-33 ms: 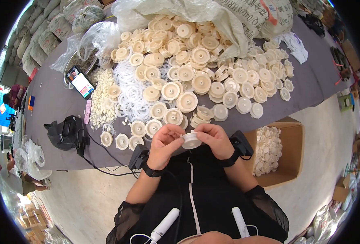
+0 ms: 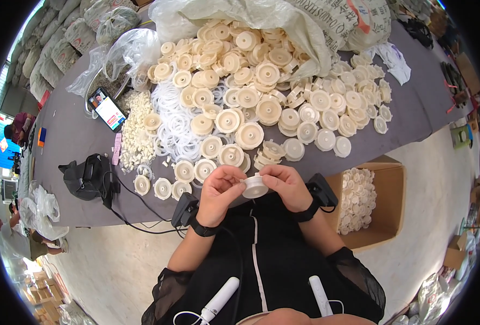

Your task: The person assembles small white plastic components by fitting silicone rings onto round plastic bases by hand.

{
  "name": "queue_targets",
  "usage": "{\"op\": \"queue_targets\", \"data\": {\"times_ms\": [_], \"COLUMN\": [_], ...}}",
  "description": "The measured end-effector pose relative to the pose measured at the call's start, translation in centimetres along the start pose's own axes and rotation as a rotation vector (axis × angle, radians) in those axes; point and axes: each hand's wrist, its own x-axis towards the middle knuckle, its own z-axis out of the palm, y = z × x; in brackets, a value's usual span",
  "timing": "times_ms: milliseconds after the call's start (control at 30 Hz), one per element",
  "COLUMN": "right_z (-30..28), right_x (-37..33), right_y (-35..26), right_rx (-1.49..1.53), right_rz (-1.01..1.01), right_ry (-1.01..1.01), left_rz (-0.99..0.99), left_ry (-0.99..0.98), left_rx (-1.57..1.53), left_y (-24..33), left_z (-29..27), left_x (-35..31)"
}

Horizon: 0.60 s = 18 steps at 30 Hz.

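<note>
Between my two hands, just off the table's near edge, is a round cream plastic cap (image 2: pixel 255 188). My left hand (image 2: pixel 222 190) pinches its left rim between thumb and fingers. On the opposite side, my right hand (image 2: pixel 285 187) grips the rim the same way. Beyond them, similar round plastic parts (image 2: pixel 232 155) with raised centres lie in a large heap. Left of that heap is a pile of thin white plastic rings (image 2: pixel 177 127), and beside it a mound of small cream plastic pieces (image 2: pixel 137 130).
A cardboard box (image 2: pixel 387 216) holding many small white parts stands to my right. On the table's left are a phone (image 2: pixel 108 110) and a black bag (image 2: pixel 88 179) with cables. A woven sack (image 2: pixel 354 24) lies at the back. A person (image 2: pixel 20 238) is at the far left.
</note>
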Motion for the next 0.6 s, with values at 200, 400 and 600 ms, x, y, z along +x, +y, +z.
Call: {"op": "queue_targets", "data": {"times_ms": [200, 400, 600], "right_z": [-0.5, -0.6, -0.2], "right_x": [0.3, 0.4, 0.1], "right_y": [1.2, 0.7, 0.8], "right_rx": [0.154, 0.423, 0.216], "right_rz": [-0.006, 0.104, -0.137], "right_ry": [0.019, -0.064, -0.065], "left_rz": [-0.048, -0.086, -0.045], "left_ry": [0.081, 0.035, 0.055], "left_rx": [-0.277, -0.517, -0.589], "left_y": [-0.3, -0.1, -0.3], "left_z": [0.7, 0.6, 1.4], "left_x": [0.2, 0.6, 0.8]}}
